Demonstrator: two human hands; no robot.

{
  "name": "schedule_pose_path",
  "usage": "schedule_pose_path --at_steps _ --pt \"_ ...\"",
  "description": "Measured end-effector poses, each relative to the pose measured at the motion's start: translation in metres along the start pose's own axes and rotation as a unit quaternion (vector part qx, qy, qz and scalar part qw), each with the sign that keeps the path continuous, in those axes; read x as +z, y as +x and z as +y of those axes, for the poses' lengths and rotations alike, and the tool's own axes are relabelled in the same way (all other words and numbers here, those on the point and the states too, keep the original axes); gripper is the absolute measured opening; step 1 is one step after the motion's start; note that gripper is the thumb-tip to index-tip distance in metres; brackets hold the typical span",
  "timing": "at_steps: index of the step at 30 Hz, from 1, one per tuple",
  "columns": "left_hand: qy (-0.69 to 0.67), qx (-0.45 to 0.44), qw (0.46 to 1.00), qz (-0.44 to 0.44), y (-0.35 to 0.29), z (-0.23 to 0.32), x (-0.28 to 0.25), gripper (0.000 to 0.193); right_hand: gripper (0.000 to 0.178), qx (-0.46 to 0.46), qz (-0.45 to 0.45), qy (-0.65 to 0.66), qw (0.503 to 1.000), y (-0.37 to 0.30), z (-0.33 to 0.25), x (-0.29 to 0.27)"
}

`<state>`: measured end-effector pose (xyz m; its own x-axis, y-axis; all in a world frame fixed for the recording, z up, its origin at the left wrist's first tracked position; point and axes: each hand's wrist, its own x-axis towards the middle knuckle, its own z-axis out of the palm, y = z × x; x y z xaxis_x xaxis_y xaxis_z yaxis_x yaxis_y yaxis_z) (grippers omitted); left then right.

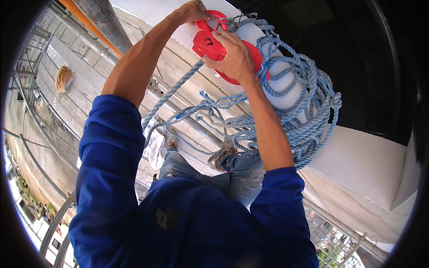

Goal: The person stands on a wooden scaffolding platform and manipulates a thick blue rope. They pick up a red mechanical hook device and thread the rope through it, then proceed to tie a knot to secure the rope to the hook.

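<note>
My left hand [192, 11] is closed at the red hook [217, 15] on top of a red pulley block [210, 48]. Over the block's body lies my right hand [233, 57], thumb on the near side and fingers across its upper face. From the block's left side a blue twisted rope [174, 88] runs down to the left. A big tangled coil of the same blue rope [308, 129] drapes over the white ledge [364, 163], just right of my right hand. Thin wire loops around the hook's base. My fingertips on the hook are partly hidden.
I stand on a plank platform, with a scaffold pole [105, 27] at the upper left and scaffold tubes [27, 107] farther left. Loose rope strands hang near my shoes [221, 156]. A white bag [156, 145] lies by my foot, a tan bag [65, 79] farther off. Dark glass borders the ledge.
</note>
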<state>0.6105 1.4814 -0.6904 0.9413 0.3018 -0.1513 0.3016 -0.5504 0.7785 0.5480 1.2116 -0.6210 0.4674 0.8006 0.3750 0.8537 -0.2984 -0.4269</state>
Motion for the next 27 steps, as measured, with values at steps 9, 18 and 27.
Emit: schedule_pose_path --at_steps 9,18,27 --pt "0.159 0.2 0.947 0.197 0.009 -0.011 0.019 0.038 0.07 -0.038 0.009 -0.036 0.999 -0.002 -0.008 0.006" --pt "0.02 -0.058 0.997 0.046 -0.018 0.004 0.014 0.05 0.062 -0.048 -0.008 0.034 0.998 0.003 0.0 0.0" --pt "0.249 0.125 0.939 0.201 -0.014 0.021 0.022 0.051 0.054 -0.062 0.031 0.038 0.997 0.011 -0.004 0.011"
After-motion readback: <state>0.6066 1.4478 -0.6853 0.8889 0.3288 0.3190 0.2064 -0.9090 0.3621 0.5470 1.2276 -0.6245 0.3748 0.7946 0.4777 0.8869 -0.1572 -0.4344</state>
